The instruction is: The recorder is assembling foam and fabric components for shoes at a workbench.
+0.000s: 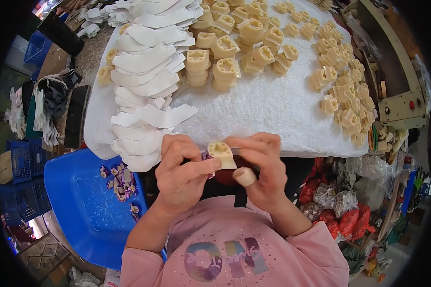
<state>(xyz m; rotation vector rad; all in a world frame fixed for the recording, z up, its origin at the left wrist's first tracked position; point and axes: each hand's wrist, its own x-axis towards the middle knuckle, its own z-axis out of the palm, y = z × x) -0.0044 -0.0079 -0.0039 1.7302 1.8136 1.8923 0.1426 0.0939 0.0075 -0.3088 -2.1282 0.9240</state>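
Observation:
My left hand [182, 167] pinches a cream plastic shoe heel [220, 149] between thumb and fingers, just off the near edge of the table. The heel's hollow, ribbed end faces up. A bit of shiny purple material shows along its left side. My right hand [266, 165] is at the heel's right side, its fingers bent and slightly blurred against the upper edge. What these fingers pinch is hard to make out. A tan finger guard [244, 176] covers the right thumb. Beyond the left hand lie overlapping white cut pieces [143, 117].
Stacked cream heels [225, 71] and a scattered pile of them [345, 91] cover parts of the white woven sheet [258, 110]. Purple heels lie in a blue tub [86, 215] at left. A phone [76, 117] and a dark cylinder [61, 33] are on the left bench. Plastic bags [345, 215] fill the right side.

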